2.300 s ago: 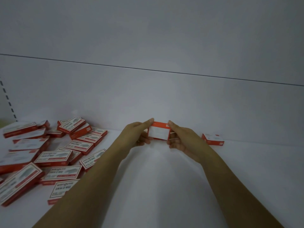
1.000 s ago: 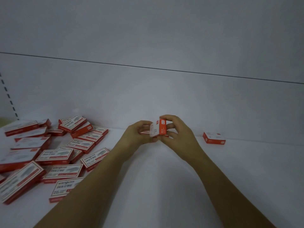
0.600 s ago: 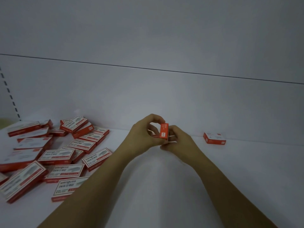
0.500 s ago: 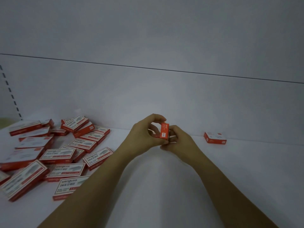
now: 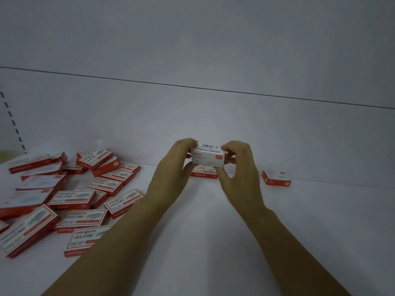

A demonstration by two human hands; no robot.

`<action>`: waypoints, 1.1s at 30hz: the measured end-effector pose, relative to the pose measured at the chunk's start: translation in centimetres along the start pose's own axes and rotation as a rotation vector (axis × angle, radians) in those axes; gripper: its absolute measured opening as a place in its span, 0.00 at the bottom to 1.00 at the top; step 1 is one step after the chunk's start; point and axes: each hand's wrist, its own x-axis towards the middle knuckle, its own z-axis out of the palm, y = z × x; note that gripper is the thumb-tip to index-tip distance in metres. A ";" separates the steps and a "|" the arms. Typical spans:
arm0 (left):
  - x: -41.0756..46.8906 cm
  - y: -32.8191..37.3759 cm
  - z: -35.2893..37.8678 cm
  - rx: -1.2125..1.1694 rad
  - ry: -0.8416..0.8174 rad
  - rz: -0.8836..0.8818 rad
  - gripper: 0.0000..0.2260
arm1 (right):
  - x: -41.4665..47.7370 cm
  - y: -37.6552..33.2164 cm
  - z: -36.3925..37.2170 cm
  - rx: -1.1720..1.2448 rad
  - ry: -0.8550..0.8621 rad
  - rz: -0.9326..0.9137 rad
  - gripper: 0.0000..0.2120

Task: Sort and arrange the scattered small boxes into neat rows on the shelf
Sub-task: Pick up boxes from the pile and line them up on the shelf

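Red-and-white stock, count by position? (Inspector)

Three single boxes and one pile. One held box (image 5: 207,157) is raised above the shelf (image 5: 203,227) near the back panel (image 5: 192,124), barcode side up. One lower box (image 5: 204,172) lies flat on the shelf directly beneath it, partly hidden by fingers. One lone box (image 5: 276,178) sits to the right, well apart. The pile (image 5: 81,189) on the left holds at least fifteen; overlaps and the frame edge prevent a firm total. (Examiner)

Grip? (Inspector)

Two hands on one item. The left hand (image 5: 173,174) and right hand (image 5: 240,171) each pinch a short end of the held box, thumb below and fingers on top. (Examiner)

Edges and room? (Inspector)

The pile's nearest box lies just beside the left forearm (image 5: 119,231); some boxes are stacked near the back. One slotted upright (image 5: 10,118) stands at far left. One seam line (image 5: 192,88) crosses the back panel. White shelf surface shows between the forearms, and from the right forearm (image 5: 277,231) out past the lone box to the frame edge. The shelf's front edge is out of view. (Examiner)
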 end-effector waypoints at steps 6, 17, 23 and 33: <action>0.4 -0.2 -0.6 -0.091 -0.070 -0.092 0.22 | 0.8 0.8 -0.5 0.003 -0.072 0.111 0.25; 0.0 -1.4 0.2 -0.096 -0.211 -0.204 0.24 | 0.2 1.9 -0.7 -0.031 -0.287 0.215 0.23; 0.1 -1.6 0.7 -0.105 -0.240 -0.219 0.23 | 0.5 1.9 -0.9 -0.067 -0.315 0.243 0.22; 0.3 1.0 1.9 -0.122 -0.319 -0.170 0.23 | 0.7 -0.4 -4.7 -0.311 -0.396 0.257 0.26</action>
